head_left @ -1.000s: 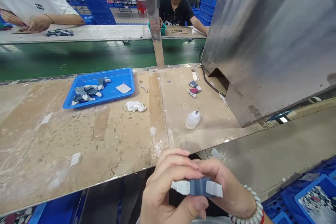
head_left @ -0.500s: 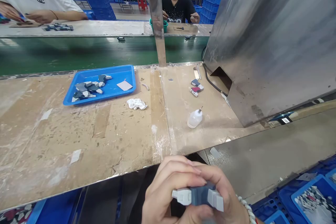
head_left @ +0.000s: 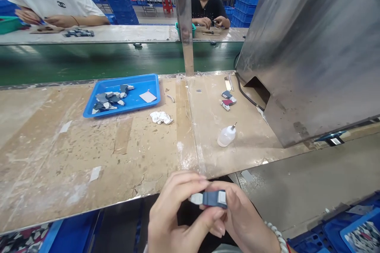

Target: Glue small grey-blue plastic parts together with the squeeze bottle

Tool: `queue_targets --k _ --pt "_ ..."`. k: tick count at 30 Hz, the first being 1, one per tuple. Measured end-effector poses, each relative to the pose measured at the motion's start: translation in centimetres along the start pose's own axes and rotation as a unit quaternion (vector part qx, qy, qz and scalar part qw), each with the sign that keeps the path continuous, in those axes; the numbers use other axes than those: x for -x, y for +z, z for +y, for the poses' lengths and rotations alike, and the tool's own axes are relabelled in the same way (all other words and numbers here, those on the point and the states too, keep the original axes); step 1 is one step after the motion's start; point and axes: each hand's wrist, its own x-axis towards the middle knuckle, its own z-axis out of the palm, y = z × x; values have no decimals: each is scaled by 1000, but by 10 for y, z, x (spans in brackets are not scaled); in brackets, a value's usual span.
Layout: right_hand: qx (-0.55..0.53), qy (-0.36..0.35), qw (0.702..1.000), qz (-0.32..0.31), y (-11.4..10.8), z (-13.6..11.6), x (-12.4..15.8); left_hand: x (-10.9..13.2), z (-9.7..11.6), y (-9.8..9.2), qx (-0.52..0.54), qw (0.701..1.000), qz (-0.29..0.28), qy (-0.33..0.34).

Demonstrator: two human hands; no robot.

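Both my hands hold one small part (head_left: 210, 198) below the table's front edge, at the bottom centre of the head view. The part has a dark blue-grey body with light grey ends. My left hand (head_left: 175, 213) pinches its left end with thumb and fingers. My right hand (head_left: 240, 221), with a beaded bracelet on the wrist, grips its right end. A blue tray (head_left: 148, 83) further back on the worn table (head_left: 89, 146) holds several similar grey parts and a white square.
A small glue bottle (head_left: 226, 136), a crumpled white scrap (head_left: 160, 117) and two small parts (head_left: 228, 99) lie on the table. A large steel housing (head_left: 311, 47) stands at right. A green conveyor (head_left: 89, 61) runs behind. Two other people work across it. Blue crates sit at lower right.
The part has turned in my hands and now looks narrower, with my fingers closer together. The view has shifted slightly, so the table items sit further right.
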Motion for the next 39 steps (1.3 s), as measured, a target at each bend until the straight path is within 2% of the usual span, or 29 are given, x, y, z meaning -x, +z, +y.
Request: queue_targets --k 2,4,8,12,14,16,20,23,26,29,32,35,39 --pt "6 27 999 29 -2 4 -4 5 -6 3 -33 999 29 27" --pt "54 57 995 57 -3 6 -7 9 -11 6 -51 997 24 48" --pt "245 75 962 99 -4 -6 -10 10 -22 8 -66 995 30 68" --pt "384 21 918 100 1 -26 -14 9 -32 7 -91 989 55 103" --pt "431 -17 893 128 -2 -33 -15 8 -39 5 -136 981 83 111" --pt "466 -33 862 195 -14 -36 -14 9 -48 3 -183 973 92 106" --pt "487 -87 790 362 -56 -38 -14 12 -60 -1 -234 969 43 65" --pt "475 -124 773 401 -79 -42 -18 15 -64 0 -254 961 63 94" --pt "478 -149 774 389 -79 -48 -26 17 -66 2 -275 951 79 118" --pt "506 -150 790 312 -68 -52 -35 20 -68 3 -297 944 76 124" --pt "540 -106 791 266 -65 -52 -45 23 -69 3 -309 940 69 130" --pt "557 -63 794 236 -75 -49 -51 26 -70 3 -317 936 71 134" --pt "516 -71 836 174 -83 -46 -50 26 -71 3 -308 940 68 129"
